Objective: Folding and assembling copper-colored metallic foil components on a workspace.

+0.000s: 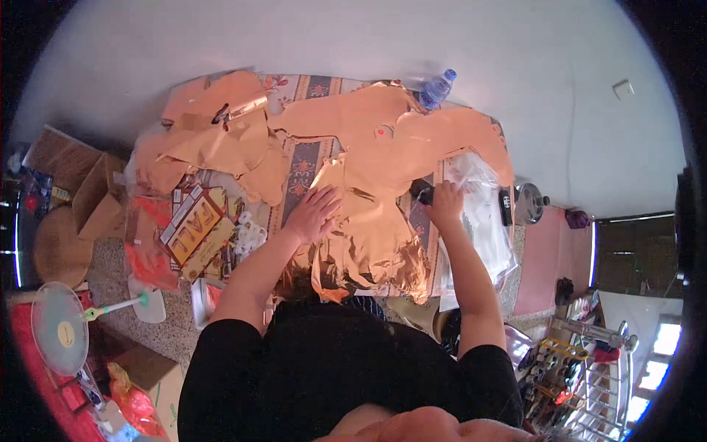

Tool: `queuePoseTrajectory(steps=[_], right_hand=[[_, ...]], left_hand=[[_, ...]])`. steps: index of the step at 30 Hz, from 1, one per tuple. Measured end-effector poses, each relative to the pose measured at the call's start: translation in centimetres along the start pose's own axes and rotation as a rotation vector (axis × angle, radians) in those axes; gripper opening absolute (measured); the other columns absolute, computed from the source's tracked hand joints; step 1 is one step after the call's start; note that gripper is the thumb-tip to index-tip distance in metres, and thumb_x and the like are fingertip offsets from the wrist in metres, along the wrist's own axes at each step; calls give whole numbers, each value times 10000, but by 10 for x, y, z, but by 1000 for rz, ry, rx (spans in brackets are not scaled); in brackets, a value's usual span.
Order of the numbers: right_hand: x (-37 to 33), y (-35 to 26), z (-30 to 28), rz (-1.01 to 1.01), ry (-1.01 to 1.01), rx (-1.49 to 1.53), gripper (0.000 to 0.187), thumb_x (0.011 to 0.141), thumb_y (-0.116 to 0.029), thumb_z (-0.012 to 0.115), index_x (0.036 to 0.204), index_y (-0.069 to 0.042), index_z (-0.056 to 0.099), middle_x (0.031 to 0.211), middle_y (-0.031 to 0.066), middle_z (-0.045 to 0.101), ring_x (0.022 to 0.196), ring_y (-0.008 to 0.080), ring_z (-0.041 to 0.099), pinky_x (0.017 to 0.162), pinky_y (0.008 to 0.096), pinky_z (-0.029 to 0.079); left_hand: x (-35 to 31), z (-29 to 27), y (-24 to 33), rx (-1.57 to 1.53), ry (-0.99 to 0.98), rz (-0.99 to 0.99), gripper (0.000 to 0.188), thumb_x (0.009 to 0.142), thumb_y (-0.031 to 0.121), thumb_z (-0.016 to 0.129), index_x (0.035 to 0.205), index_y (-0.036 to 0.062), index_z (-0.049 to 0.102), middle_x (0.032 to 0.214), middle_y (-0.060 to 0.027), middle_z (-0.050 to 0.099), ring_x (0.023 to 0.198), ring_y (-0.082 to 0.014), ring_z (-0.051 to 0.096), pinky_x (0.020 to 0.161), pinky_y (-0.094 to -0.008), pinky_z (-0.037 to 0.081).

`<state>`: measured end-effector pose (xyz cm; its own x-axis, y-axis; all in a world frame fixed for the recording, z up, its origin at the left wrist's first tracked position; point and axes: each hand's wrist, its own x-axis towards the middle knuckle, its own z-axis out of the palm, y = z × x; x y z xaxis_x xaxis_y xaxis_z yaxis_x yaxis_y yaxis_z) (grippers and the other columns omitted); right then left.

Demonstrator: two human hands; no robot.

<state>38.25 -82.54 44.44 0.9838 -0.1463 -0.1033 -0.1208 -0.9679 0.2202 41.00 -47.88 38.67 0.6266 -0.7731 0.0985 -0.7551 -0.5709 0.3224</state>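
Observation:
A large copper-coloured foil piece lies spread over the table, shiny and crumpled at its near end, with long arm-like parts reaching left and right. My left hand rests on its left side, fingers stretched out and lying flat. Just right of the foil's narrow middle, my right hand is closed on a small black object, whose kind I cannot make out. Beside that hand lies a stack of clear plastic bags. More copper foil pieces are heaped at the left end of the table.
A blue-tinted plastic bottle stands at the far edge by the wall. Printed cards and small white items lie at the left. A fan and cardboard box stand left of the table; a shoe rack is at right.

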Motion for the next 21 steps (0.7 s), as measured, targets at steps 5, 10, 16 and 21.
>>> queuePoseTrajectory(steps=[5,10,16,21], right_hand=[[-30,-56,-10,-135,116,622,413,765,-336,650,1051,-52,562,1104,138,528,1092,311,481,982,494,346],[-62,-130,45,-411,208,550,765,809,-428,611,1404,-35,333,1467,203,283,1362,390,253,1113,548,159],[-82,-148,44,-484,167,559,804,818,-435,603,1436,-36,278,1493,210,237,1391,403,189,1112,563,125],[-96,-157,45,-471,174,521,790,836,-441,575,1440,-32,271,1494,209,234,1389,402,189,1111,567,117]], left_hand=[[-3,5,0,12,59,-2,531,839,253,519,1340,102,432,1453,-109,342,1377,-257,266,1139,-448,176],[0,2,-1,-19,-7,-17,581,853,273,517,1385,88,374,1473,-107,314,1400,-250,225,1147,-440,167],[-2,9,-4,-95,46,-96,629,832,226,521,1401,64,307,1416,-159,386,1358,-272,307,1140,-435,194],[0,6,-1,-208,109,-98,628,805,171,520,1384,39,315,1353,-198,425,1296,-306,382,1128,-444,224]])
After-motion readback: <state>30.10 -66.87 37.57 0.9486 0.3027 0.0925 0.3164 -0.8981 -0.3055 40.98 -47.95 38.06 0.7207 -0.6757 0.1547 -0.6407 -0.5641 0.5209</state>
